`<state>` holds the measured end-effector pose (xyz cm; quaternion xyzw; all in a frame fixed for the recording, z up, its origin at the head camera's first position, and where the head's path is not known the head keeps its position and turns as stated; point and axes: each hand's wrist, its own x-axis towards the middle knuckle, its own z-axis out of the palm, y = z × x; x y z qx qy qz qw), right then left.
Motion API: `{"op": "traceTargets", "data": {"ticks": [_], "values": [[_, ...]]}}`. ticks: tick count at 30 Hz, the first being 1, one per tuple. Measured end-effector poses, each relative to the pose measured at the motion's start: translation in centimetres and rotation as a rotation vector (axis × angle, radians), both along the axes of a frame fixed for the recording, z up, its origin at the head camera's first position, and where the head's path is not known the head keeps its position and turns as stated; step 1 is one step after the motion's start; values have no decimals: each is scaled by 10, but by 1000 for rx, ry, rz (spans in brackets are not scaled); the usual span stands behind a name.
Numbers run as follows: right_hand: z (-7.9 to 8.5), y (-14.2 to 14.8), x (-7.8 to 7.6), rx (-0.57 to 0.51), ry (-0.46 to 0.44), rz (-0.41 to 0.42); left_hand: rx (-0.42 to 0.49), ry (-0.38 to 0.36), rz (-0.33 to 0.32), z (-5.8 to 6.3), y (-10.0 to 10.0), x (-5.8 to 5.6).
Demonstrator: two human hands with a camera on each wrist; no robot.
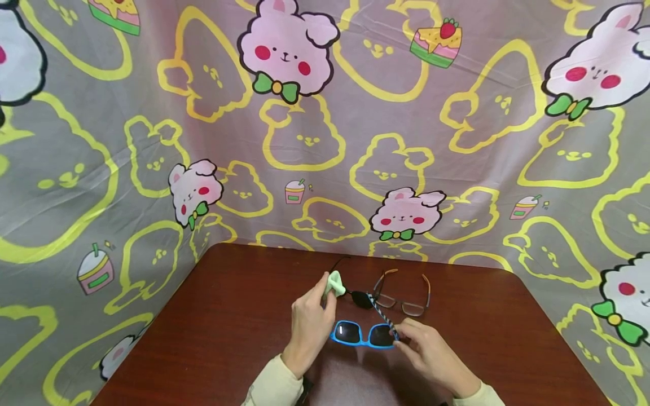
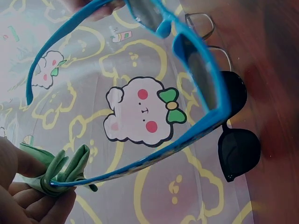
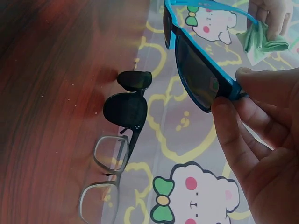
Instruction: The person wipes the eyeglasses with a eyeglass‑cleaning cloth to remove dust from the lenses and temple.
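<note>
While the left hand (image 1: 312, 321) pinches a folded pale green cloth (image 1: 335, 283) around the tip of one temple, the right hand (image 1: 429, 347) grips the blue-framed sunglasses (image 1: 364, 342) at the opposite front corner, by the hinge, with thumb and fingers closed on the frame. Both hands are thus engaged with the same pair, which is held up above the bench (image 1: 238, 321), its dark lenses toward the person and its temples unfolded, pointing away. The temple (image 1: 383, 316) on the right hand's side bears a dark-and-light checked pattern on its outer face; the inner faces, seen in the left wrist view, are plain blue. Beyond the held pair, black sunglasses (image 1: 361, 299) lie on the bench; the head view partly hides them behind the cloth and the checked temple, but the right wrist view shows both of their dark lenses. Just beside them on the right are clear-lensed eyeglasses (image 1: 413, 309), temples extended toward the back, with orange-brown tips. Pale cream sleeves (image 1: 276, 383) cover the wrists. Around the back and sides of the bench hangs a greyish fabric backdrop (image 1: 304, 186), printed with white bunny heads in green bows, yellow outlined figures, drink cups and cake slices.
</note>
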<state>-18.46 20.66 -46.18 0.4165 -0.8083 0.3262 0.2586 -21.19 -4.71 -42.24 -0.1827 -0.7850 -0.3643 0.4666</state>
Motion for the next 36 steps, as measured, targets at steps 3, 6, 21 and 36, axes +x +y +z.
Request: {"op": "traceTargets", "data": {"ticks": [3, 6, 21, 36], "values": [[-1, 0, 0, -12, -14, 3, 13, 10, -8, 2, -3, -1], [-1, 0, 1, -34, -44, -7, 27, 26, -18, 4, -7, -3], [1, 5, 2, -144, -186, -191, -52, 156, -156, -3, -19, 4], [7, 3, -2, -223, -215, -361, -228, 267, -250, -18, -18, 6]]}}
